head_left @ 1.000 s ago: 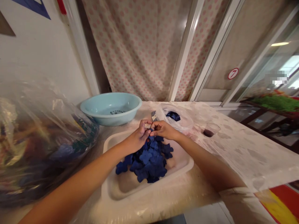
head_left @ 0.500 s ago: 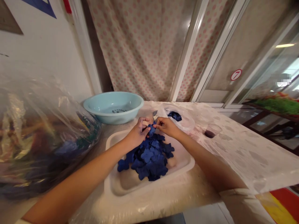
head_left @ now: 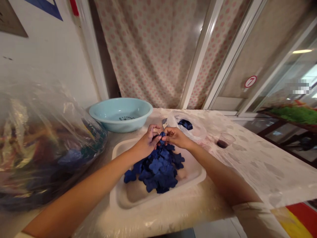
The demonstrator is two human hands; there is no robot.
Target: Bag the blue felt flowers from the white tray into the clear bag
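Observation:
A small blue fabric flower (head_left: 162,135) is pinched between the fingertips of my left hand (head_left: 150,140) and my right hand (head_left: 175,137). Both hands are closed and meet over the far part of a white tray (head_left: 116,198). Below them, inside the tray, lies a heap of dark blue fabric flowers (head_left: 160,172) with rounded petals. One flower sits at the heap's left edge. My fingers partly cover the held flower, so its full shape is hidden.
A light blue basin (head_left: 121,122) stands behind the tray to the left. Clear plastic bags (head_left: 49,142) bulge at far left. Behind my right hand lies a thin plastic bag (head_left: 198,130) with dark blue pieces. A clear cup (head_left: 225,140) of dark liquid rests on the covered table (head_left: 247,158).
My fingers have drawn closer together around the flower, which now looks more folded and bunched. The heap and the tray stay as they were.

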